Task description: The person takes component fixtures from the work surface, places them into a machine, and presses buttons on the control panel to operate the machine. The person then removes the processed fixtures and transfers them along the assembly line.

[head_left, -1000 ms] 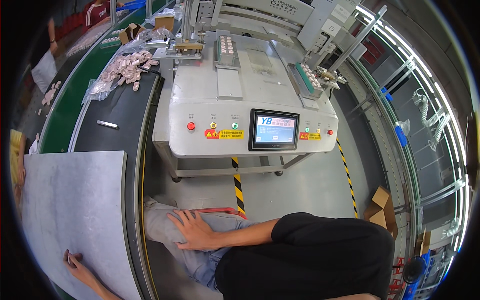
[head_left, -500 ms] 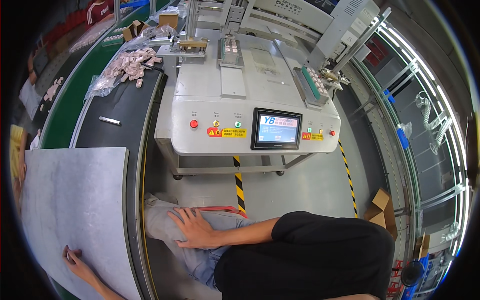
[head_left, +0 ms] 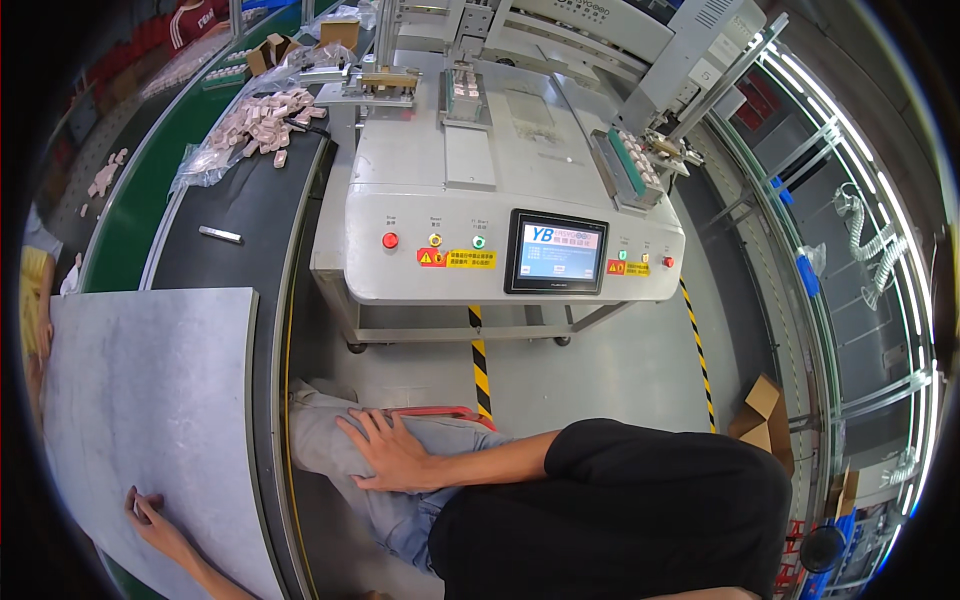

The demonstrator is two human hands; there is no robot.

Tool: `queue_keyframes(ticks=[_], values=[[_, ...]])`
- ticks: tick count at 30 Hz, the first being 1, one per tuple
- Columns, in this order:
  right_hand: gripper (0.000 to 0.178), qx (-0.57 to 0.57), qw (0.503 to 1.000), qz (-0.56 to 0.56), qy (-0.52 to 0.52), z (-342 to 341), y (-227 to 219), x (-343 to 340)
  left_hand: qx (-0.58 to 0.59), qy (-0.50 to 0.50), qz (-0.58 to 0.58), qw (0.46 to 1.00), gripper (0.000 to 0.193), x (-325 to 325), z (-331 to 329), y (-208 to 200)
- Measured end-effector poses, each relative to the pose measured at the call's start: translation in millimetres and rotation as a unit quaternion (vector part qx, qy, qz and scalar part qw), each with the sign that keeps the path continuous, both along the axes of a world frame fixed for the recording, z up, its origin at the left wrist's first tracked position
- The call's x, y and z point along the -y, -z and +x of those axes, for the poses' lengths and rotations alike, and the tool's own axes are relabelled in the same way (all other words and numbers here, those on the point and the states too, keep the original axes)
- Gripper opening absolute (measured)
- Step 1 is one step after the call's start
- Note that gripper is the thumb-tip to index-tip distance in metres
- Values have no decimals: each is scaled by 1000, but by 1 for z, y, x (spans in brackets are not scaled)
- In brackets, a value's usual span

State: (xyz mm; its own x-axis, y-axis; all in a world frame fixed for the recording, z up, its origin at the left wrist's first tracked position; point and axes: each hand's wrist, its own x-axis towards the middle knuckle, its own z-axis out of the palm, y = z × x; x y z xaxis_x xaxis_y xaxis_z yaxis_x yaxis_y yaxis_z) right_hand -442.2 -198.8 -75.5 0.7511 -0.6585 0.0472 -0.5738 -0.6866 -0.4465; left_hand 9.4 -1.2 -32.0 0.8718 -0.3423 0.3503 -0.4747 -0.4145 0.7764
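Grey surface (head_left: 170, 390) occupied the lower left.
Left hand (head_left: 155, 527) lay on it, loosely curled, contents undeterminable; right hand (head_left: 395, 455) rested, widely spread, on a denim-clad knee (head_left: 325, 440).

Looks like a factory production floor — judging by the gantry-style automatic machine (head_left: 405, 165) with its touchscreen (head_left: 556, 253) and coloured push buttons (head_left: 390, 240), the black conveyor belt (head_left: 268, 215) heaped with small pale-pink parts (head_left: 262, 122), and the black-and-yellow hazard tape (head_left: 482, 375) on the grey floor (head_left: 600, 390). Borne out further by tube lights (head_left: 797, 95) along metal framing (head_left: 885, 393) at right, with an open cardboard carton (head_left: 762, 405) nearby.
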Motion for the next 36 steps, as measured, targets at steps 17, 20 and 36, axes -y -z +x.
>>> queue_keyframes(ticks=[17,20,36], values=[[101,1,1000,13,-1,-1,-5,0,-1,-6,-1,1000,40,0,-6,-5],[98,11,1000,24,-13,-9,1,4,-10,-8,-3,1000,38,3,-10,-6],[49,-109,757,-518,384,-354,-213,383,-26,-8,-11,1000,37,9,-14,-7]])
